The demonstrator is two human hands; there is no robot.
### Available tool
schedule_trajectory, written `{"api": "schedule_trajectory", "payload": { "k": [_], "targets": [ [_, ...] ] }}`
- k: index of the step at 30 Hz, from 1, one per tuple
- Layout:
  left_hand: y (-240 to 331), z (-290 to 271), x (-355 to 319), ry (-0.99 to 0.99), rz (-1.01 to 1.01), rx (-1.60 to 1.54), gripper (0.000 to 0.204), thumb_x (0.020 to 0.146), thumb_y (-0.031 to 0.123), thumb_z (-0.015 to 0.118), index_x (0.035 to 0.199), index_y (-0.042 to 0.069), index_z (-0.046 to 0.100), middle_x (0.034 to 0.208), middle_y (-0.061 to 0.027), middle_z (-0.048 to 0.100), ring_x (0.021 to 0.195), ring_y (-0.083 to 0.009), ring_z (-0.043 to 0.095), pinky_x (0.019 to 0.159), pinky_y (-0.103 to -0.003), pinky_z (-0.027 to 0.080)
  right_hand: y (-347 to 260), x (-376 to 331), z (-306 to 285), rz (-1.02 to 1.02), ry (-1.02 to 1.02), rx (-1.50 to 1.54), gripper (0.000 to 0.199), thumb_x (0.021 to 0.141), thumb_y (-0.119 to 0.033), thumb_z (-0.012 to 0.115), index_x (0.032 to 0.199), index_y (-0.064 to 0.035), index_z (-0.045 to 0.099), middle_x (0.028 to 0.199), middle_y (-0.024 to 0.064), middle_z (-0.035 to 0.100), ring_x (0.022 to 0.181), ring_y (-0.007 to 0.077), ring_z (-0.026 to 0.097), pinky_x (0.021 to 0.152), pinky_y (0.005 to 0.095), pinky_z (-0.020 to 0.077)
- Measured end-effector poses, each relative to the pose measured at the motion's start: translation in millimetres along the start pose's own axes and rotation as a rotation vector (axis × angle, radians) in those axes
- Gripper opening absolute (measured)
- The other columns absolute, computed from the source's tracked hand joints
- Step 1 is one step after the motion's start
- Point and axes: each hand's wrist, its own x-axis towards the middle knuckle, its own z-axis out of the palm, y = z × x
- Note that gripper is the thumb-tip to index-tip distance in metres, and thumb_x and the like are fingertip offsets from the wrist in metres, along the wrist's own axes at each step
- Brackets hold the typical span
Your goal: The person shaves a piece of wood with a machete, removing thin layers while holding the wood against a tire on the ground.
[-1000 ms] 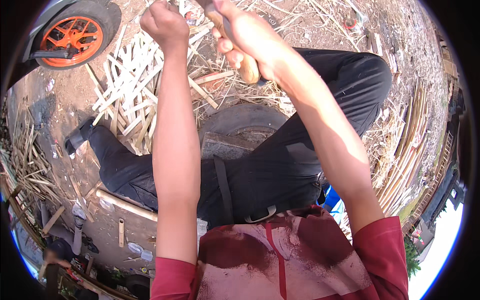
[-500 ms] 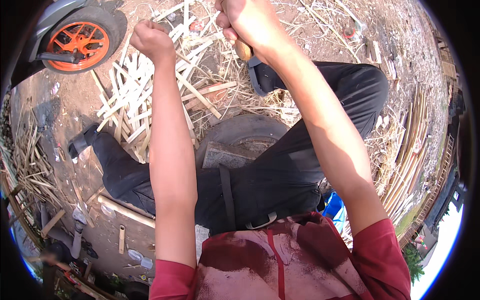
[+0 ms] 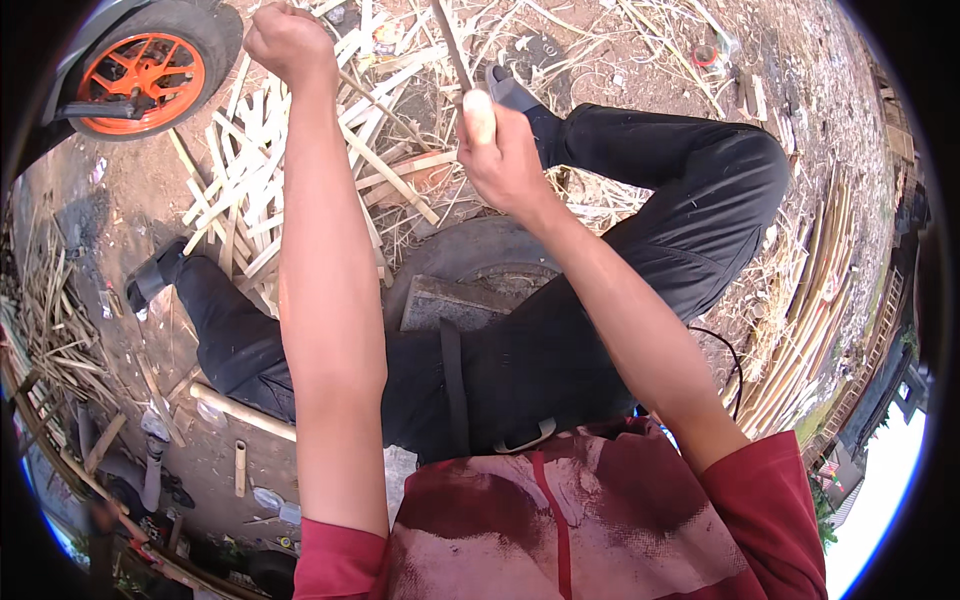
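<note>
My right hand point(image 3: 508, 165) is closed round the pale wooden handle of a knife point(image 3: 452, 48), whose narrow dark blade points up and away from me. The blade's far end is cut off by the top edge of the view. Farther left, my left hand point(image 3: 292, 45) is raised in a closed fist near the top edge. Whatever its fingers may hold is hidden behind them. Below and beyond the left wrist lies a loose pile of pale split bamboo strips point(image 3: 262, 165) on the ground.
A tyre point(image 3: 480, 245) with a stone block point(image 3: 450, 303) on it lies between my legs. At the upper left stands a motorbike wheel point(image 3: 150, 80) with an orange rim. Long bamboo poles point(image 3: 815, 290) lie at the right. A person point(image 3: 125, 490) is at the lower left.
My right hand has come down and nearer to me, bringing the knife blade into view. My left fist has moved slightly up and left.
</note>
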Motion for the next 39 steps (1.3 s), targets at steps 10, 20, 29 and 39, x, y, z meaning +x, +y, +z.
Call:
{"api": "schedule_trajectory", "payload": {
  "k": [10,20,29,39],
  "targets": [
    [-24,-12,15,-0.011,0.066,-0.004,0.027,0.089,0.016,0.038,0.07,-0.001,0.046,0.064,-0.0094,0.046,0.057,-0.0194,0.044,0.054,-0.035,0.035,-13,13,-3,0.226,-0.052,0.115,0.06,0.105,-0.046,0.042,0.071,0.0019,0.057,0.057,0.007,0.056,0.053,0.0227,0.055,0.057,0.0407,0.0447],
    [-6,-2,10,-0.007,0.158,0.258,0.035,0.086,0.018,0.041,0.061,-0.003,0.05,0.06,-0.0078,0.046,0.063,-0.0222,0.047,0.065,-0.037,0.042,-68,44,-20,0.106,-0.058,-0.075,0.063,0.104,-0.048,0.038,0.076,0.0044,0.058,0.063,0.0187,0.059,0.057,0.0301,0.056,0.062,0.0448,0.0467],
    [-27,4,23,-0.02,0.126,0.206,0.033,0.085,0.017,0.04,0.058,0.002,0.028,0.057,-0.0058,0.034,0.058,-0.0201,0.035,0.057,-0.042,0.029,-2,13,2,0.598,-0.281,-0.101,0.059,0.104,-0.048,0.039,0.084,0.0028,0.06,0.065,0.0121,0.061,0.065,0.0271,0.058,0.067,0.0416,0.0475],
    [-46,-11,33,0.057,0.202,0.331,0.033,0.084,0.018,0.041,0.059,0.003,0.028,0.056,-0.0055,0.039,0.06,-0.0213,0.035,0.06,-0.045,0.03,40,-6,22,1.063,-0.424,0.195,0.06,0.103,-0.058,0.039,0.084,-0.0033,0.054,0.063,0.0024,0.05,0.046,0.0138,0.045,0.044,0.0338,0.0396]
  ]
}}
